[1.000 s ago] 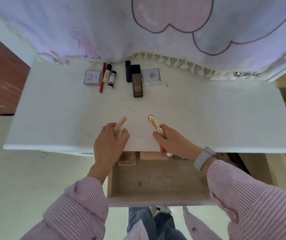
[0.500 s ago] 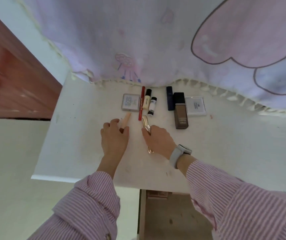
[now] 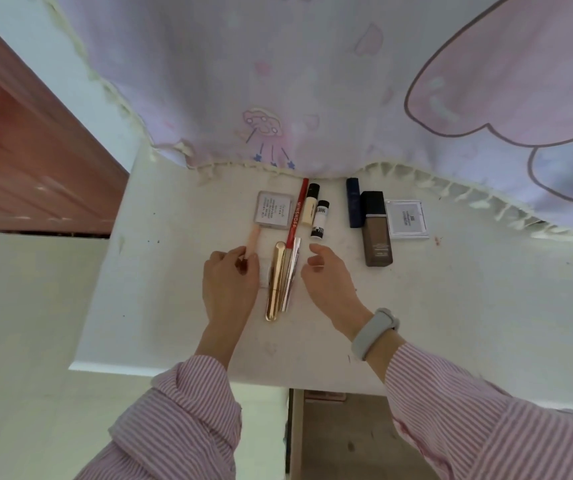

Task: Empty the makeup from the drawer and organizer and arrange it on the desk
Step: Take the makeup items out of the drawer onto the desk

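A gold tube (image 3: 275, 280) and a slim silver pen (image 3: 292, 274) lie side by side on the white desk (image 3: 451, 306), between my hands. My left hand (image 3: 230, 285) pinches the near end of a peach stick (image 3: 253, 241) that points toward a square compact (image 3: 274, 214). My right hand (image 3: 326, 280) hovers just right of the silver pen, fingers apart, holding nothing. Behind them lie a red pencil (image 3: 297, 212), a cream tube (image 3: 311, 208), a small white bottle (image 3: 320, 219), a dark blue tube (image 3: 354, 201), a brown foundation bottle (image 3: 376, 230) and a white compact (image 3: 407, 219).
A pink and lilac cloth (image 3: 312, 81) with a fringe hangs over the desk's back edge. The open wooden drawer (image 3: 340, 441) shows below the front edge, between my sleeves. A reddish wooden cabinet (image 3: 18, 161) stands at the left.
Both hands carried items from the drawer to the makeup row. The right hand has let go of the gold tube and silver pen, which now lie on the desk.
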